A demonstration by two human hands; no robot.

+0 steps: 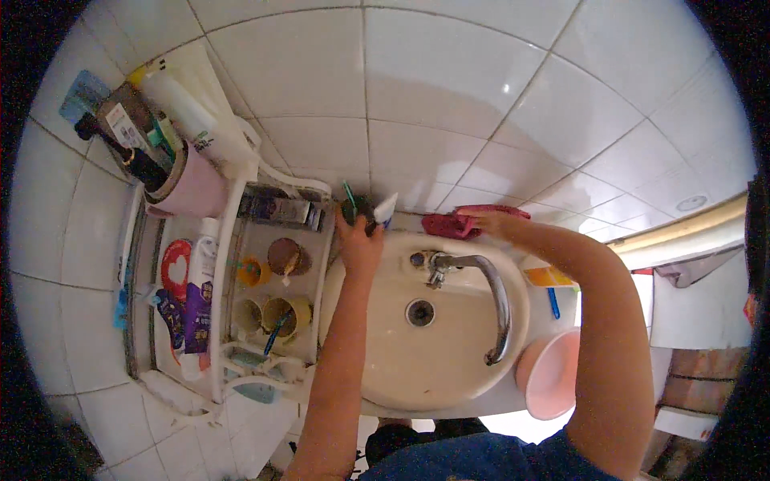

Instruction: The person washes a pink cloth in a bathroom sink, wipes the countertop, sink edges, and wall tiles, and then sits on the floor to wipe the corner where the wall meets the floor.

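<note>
My left hand [360, 240] reaches to the wall behind the washbasin [385, 361], its fingers around a dark cup [355, 207]. A green toothbrush [349, 193] stands up from the cup, and a white tube [385, 207] leans at its right side; whether the tube is inside the cup is hidden. On the back ledge, my right hand [490, 223] grips a crumpled red cloth [448, 226], part of which stretches along the wall beyond the fingers. Between and below the hands is the chrome faucet [469, 261], its spout curving over the basin. The drain [420, 312] is uncovered.
A white shelf unit [224, 240] at left holds cups, toothpaste tubes [200, 288] and a pink container [195, 183] of brushes. At right are a pink basin [547, 376], a blue-handled item [553, 303] and an orange packet [547, 276]. Tiled wall [421, 72] rises behind.
</note>
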